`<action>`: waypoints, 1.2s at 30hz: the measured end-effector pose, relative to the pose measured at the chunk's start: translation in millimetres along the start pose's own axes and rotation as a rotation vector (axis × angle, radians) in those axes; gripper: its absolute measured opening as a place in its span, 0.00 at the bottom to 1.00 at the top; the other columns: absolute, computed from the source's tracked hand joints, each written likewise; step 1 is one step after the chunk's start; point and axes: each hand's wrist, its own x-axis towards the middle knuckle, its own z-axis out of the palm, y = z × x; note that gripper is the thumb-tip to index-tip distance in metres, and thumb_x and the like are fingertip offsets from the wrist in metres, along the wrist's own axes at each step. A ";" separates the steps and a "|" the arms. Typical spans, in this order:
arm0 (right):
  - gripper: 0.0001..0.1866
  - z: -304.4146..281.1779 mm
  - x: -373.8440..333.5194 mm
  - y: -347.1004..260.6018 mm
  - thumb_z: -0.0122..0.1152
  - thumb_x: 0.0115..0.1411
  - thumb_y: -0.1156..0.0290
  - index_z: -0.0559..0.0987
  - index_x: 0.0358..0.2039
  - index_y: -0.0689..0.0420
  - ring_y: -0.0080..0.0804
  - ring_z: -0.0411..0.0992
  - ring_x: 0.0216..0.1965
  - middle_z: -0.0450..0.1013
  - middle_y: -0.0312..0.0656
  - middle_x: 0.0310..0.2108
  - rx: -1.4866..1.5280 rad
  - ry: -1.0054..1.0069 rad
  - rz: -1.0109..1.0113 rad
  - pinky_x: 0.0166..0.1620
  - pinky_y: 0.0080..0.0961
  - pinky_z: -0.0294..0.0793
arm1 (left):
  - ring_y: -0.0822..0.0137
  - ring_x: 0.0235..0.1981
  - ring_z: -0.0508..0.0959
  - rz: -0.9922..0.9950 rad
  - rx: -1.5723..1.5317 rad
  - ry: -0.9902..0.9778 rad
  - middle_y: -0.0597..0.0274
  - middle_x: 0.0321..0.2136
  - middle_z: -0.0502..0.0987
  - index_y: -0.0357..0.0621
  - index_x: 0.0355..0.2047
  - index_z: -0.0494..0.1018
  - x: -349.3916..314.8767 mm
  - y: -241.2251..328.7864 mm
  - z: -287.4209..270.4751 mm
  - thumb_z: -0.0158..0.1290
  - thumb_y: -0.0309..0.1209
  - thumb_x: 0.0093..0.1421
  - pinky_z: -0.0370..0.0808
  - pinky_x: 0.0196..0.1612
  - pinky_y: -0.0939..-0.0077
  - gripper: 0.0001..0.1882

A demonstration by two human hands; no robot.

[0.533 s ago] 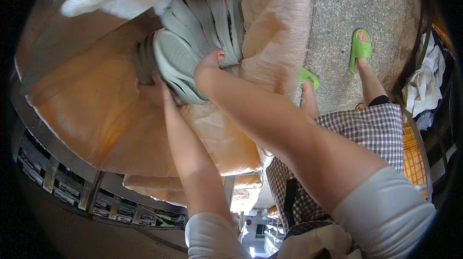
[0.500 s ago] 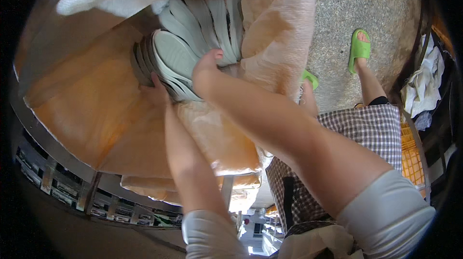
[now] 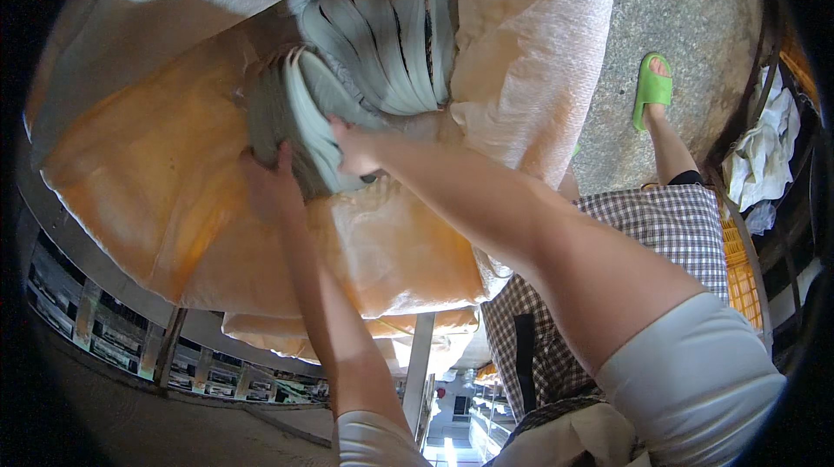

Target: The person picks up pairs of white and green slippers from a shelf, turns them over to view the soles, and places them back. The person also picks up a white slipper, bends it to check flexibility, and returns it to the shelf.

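Inside a large open woven sack I hold a stack of pale grey-green shoe soles between my two hands. My left hand wraps the stack's left lower side, its fingers slightly blurred. Against the right side of the stack, near its lower end, my right hand is closed on the soles. Just beyond, a row of similar soles stands packed on edge, close beside the sack's right wall. The undersides of the held soles are hidden.
Folds of the sack rise at the right. A concrete floor lies beyond, with my foot in a green slipper. White crumpled bags and a yellow crate are at the far right. A metal rack stands lower left.
The held stack has tilted more upright and shifted away from the packed row, leaving a gap. My right hand has moved slightly left and down, onto the stack's side.
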 end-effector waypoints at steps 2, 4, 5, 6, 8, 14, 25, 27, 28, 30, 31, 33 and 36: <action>0.36 -12.3 4.7 16.3 0.57 0.54 0.66 0.56 0.60 0.62 0.52 0.70 0.48 0.67 0.59 0.51 -0.083 -0.091 0.210 0.52 0.43 0.66 | 0.44 0.47 0.72 0.039 0.385 0.009 0.42 0.49 0.70 0.35 0.56 0.59 6.4 6.6 24.1 0.51 0.61 0.52 0.70 0.46 0.56 0.45; 0.26 -22.2 4.3 21.0 0.56 0.54 0.69 0.68 0.54 0.62 0.51 0.72 0.45 0.70 0.57 0.48 -0.440 -0.209 0.347 0.50 0.48 0.66 | 0.43 0.56 0.63 0.065 0.094 -0.144 0.34 0.54 0.62 0.28 0.57 0.54 17.9 3.1 53.2 0.54 0.63 0.48 0.60 0.57 0.58 0.52; 0.23 -25.4 1.8 15.9 0.56 0.54 0.69 0.72 0.51 0.62 0.52 0.72 0.44 0.71 0.56 0.47 -0.695 -0.334 0.456 0.49 0.50 0.65 | 0.43 0.60 0.58 -0.050 -0.061 -0.176 0.31 0.56 0.59 0.24 0.58 0.52 24.6 0.0 67.6 0.55 0.63 0.46 0.55 0.62 0.59 0.56; 0.20 -29.8 -2.4 7.7 0.56 0.54 0.69 0.75 0.48 0.61 0.52 0.73 0.43 0.72 0.54 0.46 -0.924 -0.468 0.536 0.48 0.52 0.65 | 0.44 0.60 0.59 -0.141 -0.146 -0.190 0.31 0.56 0.59 0.24 0.58 0.51 33.5 -6.2 75.7 0.56 0.62 0.46 0.55 0.62 0.60 0.56; 0.22 -32.6 -24.3 -20.7 0.57 0.54 0.65 0.75 0.49 0.58 0.54 0.72 0.42 0.72 0.54 0.46 -1.043 -0.371 0.173 0.47 0.55 0.64 | 0.46 0.60 0.59 -0.064 -0.269 -0.159 0.33 0.56 0.59 0.24 0.59 0.49 44.7 -16.2 82.9 0.59 0.59 0.46 0.54 0.63 0.62 0.56; 0.22 -35.7 -160.0 -92.7 0.51 0.56 0.61 0.70 0.51 0.54 0.37 0.70 0.42 0.72 0.41 0.38 -0.859 0.351 -0.497 0.40 0.35 0.71 | 0.53 0.62 0.56 -0.115 -0.155 -0.140 0.35 0.59 0.56 0.41 0.64 0.34 7.3 13.9 90.5 0.65 0.55 0.40 0.54 0.63 0.66 0.64; 0.13 -33.0 -383.6 72.1 0.61 0.45 0.71 0.77 0.35 0.55 0.35 0.72 0.32 0.73 0.39 0.31 -0.027 0.186 -0.615 0.35 0.29 0.73 | 0.51 0.64 0.52 -0.036 -0.244 -0.430 0.45 0.64 0.50 0.42 0.65 0.36 -4.8 20.8 62.6 0.62 0.44 0.50 0.49 0.65 0.61 0.54; 0.13 -47.0 -427.7 87.6 0.61 0.45 0.71 0.77 0.35 0.55 0.36 0.72 0.33 0.73 0.39 0.31 -0.102 0.145 -0.517 0.36 0.30 0.73 | 0.45 0.61 0.56 -0.183 -0.123 -0.202 0.40 0.60 0.56 0.45 0.64 0.45 -40.6 44.3 34.5 0.58 0.43 0.53 0.55 0.62 0.57 0.45; 0.13 -57.3 -449.0 92.6 0.60 0.46 0.71 0.77 0.34 0.55 0.37 0.73 0.34 0.73 0.39 0.31 -0.149 0.106 -0.455 0.37 0.30 0.73 | 0.43 0.60 0.58 -0.254 -0.245 -0.095 0.39 0.57 0.58 0.47 0.62 0.49 -68.0 61.8 17.9 0.58 0.39 0.53 0.56 0.61 0.55 0.41; 0.12 -82.0 -491.7 96.3 0.60 0.46 0.71 0.77 0.34 0.56 0.37 0.72 0.33 0.73 0.40 0.31 -0.264 0.149 -0.433 0.36 0.31 0.73 | 0.42 0.60 0.57 0.108 -0.313 0.310 0.37 0.56 0.57 0.41 0.60 0.52 -122.4 105.6 -20.4 0.57 0.35 0.53 0.55 0.61 0.51 0.37; 0.12 -93.9 -511.7 93.7 0.60 0.46 0.71 0.77 0.34 0.56 0.38 0.72 0.33 0.73 0.40 0.30 -0.319 0.170 -0.433 0.36 0.32 0.73 | 0.40 0.60 0.56 0.133 -0.378 0.336 0.35 0.57 0.56 0.36 0.59 0.53 -158.9 129.7 -40.0 0.56 0.32 0.53 0.53 0.61 0.51 0.36; 0.11 -117.5 -550.6 86.8 0.59 0.46 0.71 0.77 0.33 0.56 0.39 0.72 0.32 0.73 0.40 0.29 -0.445 0.161 -0.389 0.35 0.32 0.73 | 0.39 0.61 0.54 0.235 -0.396 0.284 0.36 0.60 0.52 0.35 0.59 0.54 -232.4 168.9 -91.9 0.57 0.34 0.52 0.53 0.61 0.49 0.37; 0.12 -135.6 -582.1 61.5 0.59 0.45 0.69 0.77 0.32 0.56 0.41 0.71 0.29 0.72 0.42 0.27 -0.596 0.147 -0.390 0.32 0.36 0.72 | 0.44 0.60 0.57 0.519 -0.199 0.169 0.41 0.57 0.57 0.45 0.58 0.58 -319.2 195.1 -168.4 0.59 0.37 0.49 0.54 0.61 0.52 0.37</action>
